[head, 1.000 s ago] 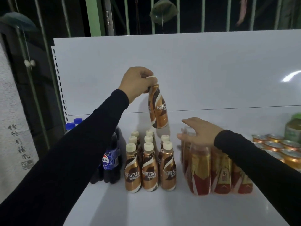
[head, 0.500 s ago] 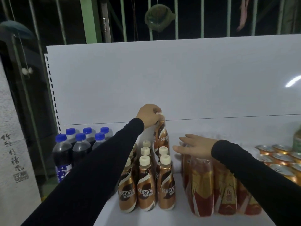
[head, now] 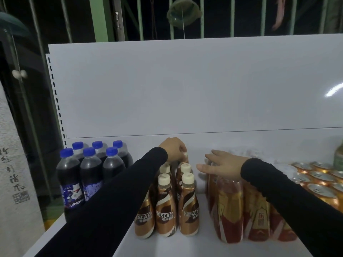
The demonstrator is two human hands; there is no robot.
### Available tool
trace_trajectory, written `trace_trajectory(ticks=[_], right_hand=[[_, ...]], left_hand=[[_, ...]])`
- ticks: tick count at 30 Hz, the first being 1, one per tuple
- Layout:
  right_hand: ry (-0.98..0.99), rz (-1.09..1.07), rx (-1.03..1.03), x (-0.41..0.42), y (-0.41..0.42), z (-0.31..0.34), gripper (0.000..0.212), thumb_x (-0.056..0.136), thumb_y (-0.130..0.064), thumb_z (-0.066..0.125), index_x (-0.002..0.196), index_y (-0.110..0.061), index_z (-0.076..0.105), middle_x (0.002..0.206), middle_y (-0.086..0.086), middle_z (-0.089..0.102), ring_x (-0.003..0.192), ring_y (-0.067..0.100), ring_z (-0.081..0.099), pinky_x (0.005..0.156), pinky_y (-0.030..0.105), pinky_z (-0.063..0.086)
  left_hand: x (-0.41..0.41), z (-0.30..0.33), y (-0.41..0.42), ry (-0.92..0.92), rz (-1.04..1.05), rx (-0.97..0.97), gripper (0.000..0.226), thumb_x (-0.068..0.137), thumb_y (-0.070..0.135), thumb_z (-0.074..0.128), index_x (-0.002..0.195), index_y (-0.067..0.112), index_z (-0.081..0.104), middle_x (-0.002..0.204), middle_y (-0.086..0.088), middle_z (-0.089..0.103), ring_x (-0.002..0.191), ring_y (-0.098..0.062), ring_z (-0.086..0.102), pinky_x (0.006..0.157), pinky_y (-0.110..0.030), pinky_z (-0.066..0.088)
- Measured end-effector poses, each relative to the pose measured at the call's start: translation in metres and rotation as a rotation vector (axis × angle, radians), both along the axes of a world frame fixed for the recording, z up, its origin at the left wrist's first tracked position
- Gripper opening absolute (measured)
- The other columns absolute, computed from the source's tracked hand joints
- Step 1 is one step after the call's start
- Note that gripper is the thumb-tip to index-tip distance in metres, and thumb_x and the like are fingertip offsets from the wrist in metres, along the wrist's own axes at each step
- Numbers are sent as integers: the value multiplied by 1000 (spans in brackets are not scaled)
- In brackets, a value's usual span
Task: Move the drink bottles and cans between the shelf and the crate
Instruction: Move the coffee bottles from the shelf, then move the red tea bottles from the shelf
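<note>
Several brown Nescafe coffee bottles (head: pixel 188 210) with cream caps stand grouped on the white shelf (head: pixel 167 245). My left hand (head: pixel 173 148) grips the cap of the rearmost coffee bottle (head: pixel 183 160), which stands at the back of the group, mostly hidden by the others. My right hand (head: pixel 220 165) rests with straight fingers on top of the red and gold bottles (head: pixel 230 206) just right of the coffee group. No crate is in view.
Several dark cola bottles (head: pixel 91 171) with blue caps stand at the shelf's left end. Gold cans (head: pixel 319 180) fill the right side, with a green bottle (head: pixel 338 158) behind them. A white back panel (head: pixel 185 86) rises behind the shelf.
My left hand has lowered the coffee bottle from up in the air down to the back of the coffee group. My right hand has stayed on the red and gold bottles.
</note>
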State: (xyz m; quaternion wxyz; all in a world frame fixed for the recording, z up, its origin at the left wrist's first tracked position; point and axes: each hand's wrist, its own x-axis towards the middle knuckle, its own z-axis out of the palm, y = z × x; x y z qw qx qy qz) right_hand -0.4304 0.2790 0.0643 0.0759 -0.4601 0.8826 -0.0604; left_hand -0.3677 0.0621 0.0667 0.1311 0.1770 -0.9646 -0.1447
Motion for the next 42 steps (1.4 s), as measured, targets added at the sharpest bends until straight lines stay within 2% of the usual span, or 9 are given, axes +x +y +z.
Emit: trace_trajectory(ticks=[12,17,22,30,34,36,38,40,42], right_hand=[[-3,2,-34,2,1,0,115,66,-90,20,159,-22,16,167,4,3,153,20,7,121,42,11],[46,31,-127,6,5,1,90,89,-77,27,158,-18,22,165,6,19,149,21,22,118,36,20],[129,49,-248,16,16,5,84,90,-74,28,157,-23,24,165,-1,19,150,16,19,119,32,17],[248,163,-528,17,58,-11,72,94,-66,39,154,-28,30,162,-9,23,147,6,21,115,23,19],[369,197,-595,20,83,-29,69,94,-62,45,153,-27,34,160,-10,27,144,3,20,106,7,6],[430,213,-597,23,95,-37,69,95,-63,44,150,-21,41,156,-3,37,140,5,24,106,9,8],[444,214,-555,25,106,-45,74,93,-66,34,148,-18,42,154,2,41,139,11,30,108,17,14],[450,192,-508,27,117,-55,78,91,-69,28,149,-18,40,155,2,40,141,15,34,108,20,14],[448,164,-490,29,127,-61,74,94,-67,33,150,-19,38,156,1,38,142,16,34,109,21,14]], left_hand=[[0,-12,8,-49,-35,-85,35,94,22,66,128,18,68,131,-2,65,118,-20,59,93,-24,44],[9,-6,8,-81,-31,-71,37,95,23,64,132,20,65,133,-3,64,119,-19,59,95,-25,44],[29,9,20,41,9,-59,39,98,30,57,136,21,61,132,-2,63,118,-18,57,96,-26,41],[86,3,82,426,70,27,36,98,38,59,131,23,64,130,8,64,121,-9,55,98,-18,34],[110,-19,121,585,109,56,34,96,39,62,126,24,67,129,10,64,121,-7,54,100,-16,33],[120,-31,136,626,113,42,34,95,38,64,125,22,68,124,10,65,113,-3,55,94,-7,33],[126,-44,150,653,99,19,31,94,36,66,120,21,70,115,13,65,103,-1,55,86,0,31],[128,-56,161,635,82,-5,31,93,34,68,119,17,70,114,9,67,106,-7,58,87,-7,34],[126,-67,169,562,69,3,40,93,35,68,126,13,67,124,0,67,116,-15,58,94,-16,35]])
